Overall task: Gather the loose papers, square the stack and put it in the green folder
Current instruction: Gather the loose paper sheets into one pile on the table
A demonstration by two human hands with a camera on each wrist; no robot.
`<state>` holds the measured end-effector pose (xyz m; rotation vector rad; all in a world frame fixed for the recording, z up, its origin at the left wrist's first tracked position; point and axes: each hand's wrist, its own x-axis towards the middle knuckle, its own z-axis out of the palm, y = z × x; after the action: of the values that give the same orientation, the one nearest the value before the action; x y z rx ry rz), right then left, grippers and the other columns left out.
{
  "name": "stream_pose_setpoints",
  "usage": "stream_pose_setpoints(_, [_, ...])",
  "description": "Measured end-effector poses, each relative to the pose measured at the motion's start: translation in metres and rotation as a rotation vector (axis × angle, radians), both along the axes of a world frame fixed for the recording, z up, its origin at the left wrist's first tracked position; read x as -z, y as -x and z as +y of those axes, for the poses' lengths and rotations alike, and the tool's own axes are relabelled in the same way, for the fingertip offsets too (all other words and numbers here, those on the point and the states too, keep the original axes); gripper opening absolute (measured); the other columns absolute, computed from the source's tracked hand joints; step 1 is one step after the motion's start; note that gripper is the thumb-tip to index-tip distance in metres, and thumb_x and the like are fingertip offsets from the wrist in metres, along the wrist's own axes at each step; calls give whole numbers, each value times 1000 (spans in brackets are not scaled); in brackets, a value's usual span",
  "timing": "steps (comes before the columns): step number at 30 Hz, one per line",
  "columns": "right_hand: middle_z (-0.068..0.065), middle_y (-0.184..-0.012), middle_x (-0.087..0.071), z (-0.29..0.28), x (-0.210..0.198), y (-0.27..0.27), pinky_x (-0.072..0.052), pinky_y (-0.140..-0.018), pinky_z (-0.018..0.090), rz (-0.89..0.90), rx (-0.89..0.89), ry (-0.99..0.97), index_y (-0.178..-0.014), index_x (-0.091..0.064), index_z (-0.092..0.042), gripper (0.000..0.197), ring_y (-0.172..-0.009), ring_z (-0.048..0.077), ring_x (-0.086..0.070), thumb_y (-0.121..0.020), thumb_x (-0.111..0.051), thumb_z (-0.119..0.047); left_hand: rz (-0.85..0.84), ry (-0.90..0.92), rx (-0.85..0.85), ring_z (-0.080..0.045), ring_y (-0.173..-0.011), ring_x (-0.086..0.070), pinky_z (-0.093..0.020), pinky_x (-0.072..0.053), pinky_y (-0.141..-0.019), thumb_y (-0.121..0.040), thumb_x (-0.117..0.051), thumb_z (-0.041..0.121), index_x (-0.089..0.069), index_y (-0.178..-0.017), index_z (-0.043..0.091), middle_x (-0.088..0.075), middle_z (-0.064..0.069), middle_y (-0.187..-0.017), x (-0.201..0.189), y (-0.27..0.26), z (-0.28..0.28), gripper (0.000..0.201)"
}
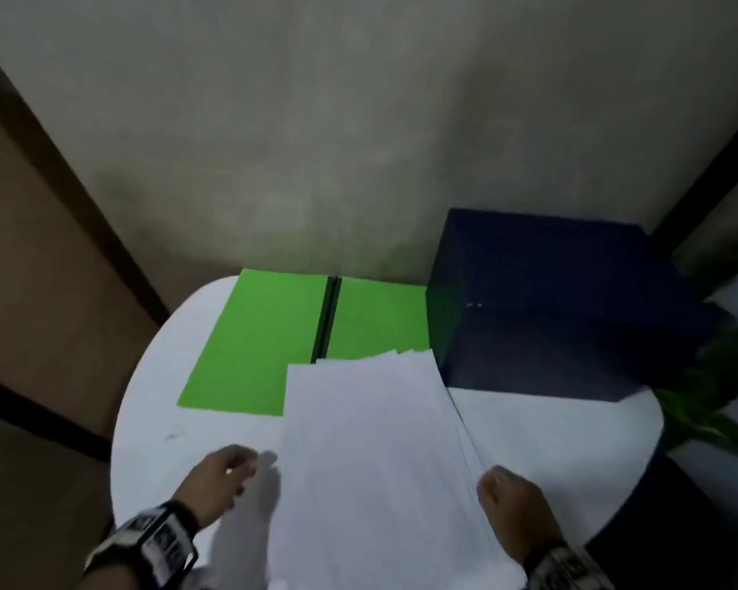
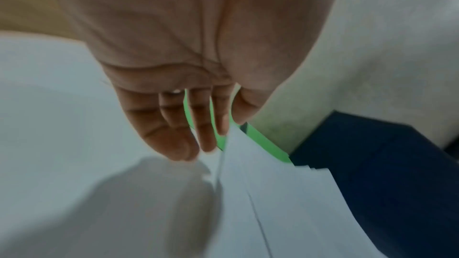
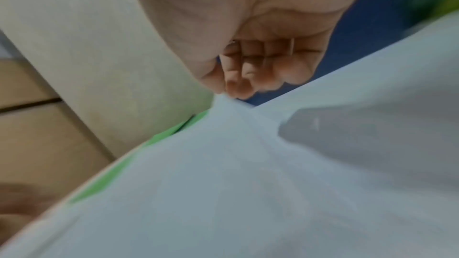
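A stack of white papers [image 1: 371, 453] lies on the round white table [image 1: 550, 432], its far edges slightly fanned, its far end overlapping the open green folder [image 1: 256, 342]. My right hand [image 1: 503, 487] is at the stack's right edge; in the right wrist view its curled fingers and thumb [image 3: 233, 89] pinch the raised edge of the papers [image 3: 223, 183]. My left hand [image 1: 231, 470] hovers just left of the stack. In the left wrist view its fingers [image 2: 193, 144] are relaxed and hold nothing, beside the paper edge [image 2: 285, 203] and the folder [image 2: 263, 142].
A dark blue box [image 1: 550, 300] stands on the table's back right, against the wall, touching the folder's right side. Green plant leaves [image 1: 708, 398] hang off the table's right rim. Bare tabletop [image 2: 49, 105] lies left of the stack.
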<state>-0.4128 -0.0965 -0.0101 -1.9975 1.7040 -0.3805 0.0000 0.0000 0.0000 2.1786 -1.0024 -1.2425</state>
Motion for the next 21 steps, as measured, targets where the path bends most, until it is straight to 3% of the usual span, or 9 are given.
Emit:
stream_pose_setpoints(2, [-6,-87,-65,-14,-2,-35,-47,-78,25,11,4,-99,-91,-64,-30,13,-87,19,-64,-87,-62,-18,-76,9,28,-27,-94,-66,-35,-52,-81,-95,-56,15,-61,-122,9,-68,-12,-115,13,9,-20,27])
stream_pose_setpoints(3, [2,-107,-65,-19,2,-48,-47,-90,26,11,13,-217,-110,-65,-19,20,-102,21,-63,-90,-60,-21,-108,-12,58,-29,-107,-63,-36,-48,-90,-95,-54,21,-56,-127,7,-64,-14,-123,16,17,-28,36])
stream_pose_setpoints(5, [7,-136,-52,-27,9,-72,-41,-105,30,84,26,-347,-136,-49,-11,47,-125,23,-51,-94,-56,-30,-125,-21,76,-35,-109,-60,-36,-44,-86,-85,-44,33,-57,-111,3,-63,-20,-117,20,34,-41,42])
stream_pose_setpoints(7, [8,-147,-40,-23,13,-87,-37,-111,34,144,24,-378,-146,-36,-10,62,-135,25,-41,-93,-54,-38,-156,-34,77,-39,-100,-60,-34,-38,-73,-78,-40,32,-48,-89,8,-62,-24,-103,23,50,-46,27])
stream_pose_setpoints(10, [11,-149,-39,-23,16,-109,-35,-109,30,96,82,-421,-148,-32,-6,71,-137,26,-41,-91,-62,-37,-157,-38,124,-38,-109,-57,-34,-40,-79,-89,-52,23,-46,-114,0,-57,-23,-112,27,68,-50,34])
stream_pose_setpoints(14, [13,-143,-49,-24,24,-124,-40,-101,25,-173,252,-513,-145,-35,-4,69,-129,27,-51,-86,-69,-13,-106,11,-50,-35,-126,-51,-32,-38,-99,-90,-60,7,-32,-143,2,-53,-19,-136,32,77,-47,60])
stream_pose_setpoints(16, [10,-140,-52,-23,23,-127,-40,-98,23,-278,291,-535,-143,-39,-5,63,-126,25,-53,-87,-69,-8,-91,21,-160,-34,-113,-60,-34,-45,-91,-85,-69,15,-42,-137,8,-64,-14,-121,35,73,-48,58])
stream_pose_setpoints(19, [4,-129,-54,-20,13,-132,-34,-94,19,-385,266,-528,-138,-45,-5,51,-117,15,-50,-91,-64,-7,-150,60,-221,-30,-87,-61,-30,-41,-67,-85,-71,20,-60,-100,7,-65,-6,-87,33,65,-50,22])
stream_pose_setpoints(21, [1,-122,-56,-20,10,-130,-37,-91,18,-405,251,-522,-135,-48,-7,43,-113,15,-53,-94,-61,-11,-155,121,-239,-29,-84,-60,-29,-38,-67,-90,-64,20,-59,-96,6,-64,-6,-86,27,62,-50,15])
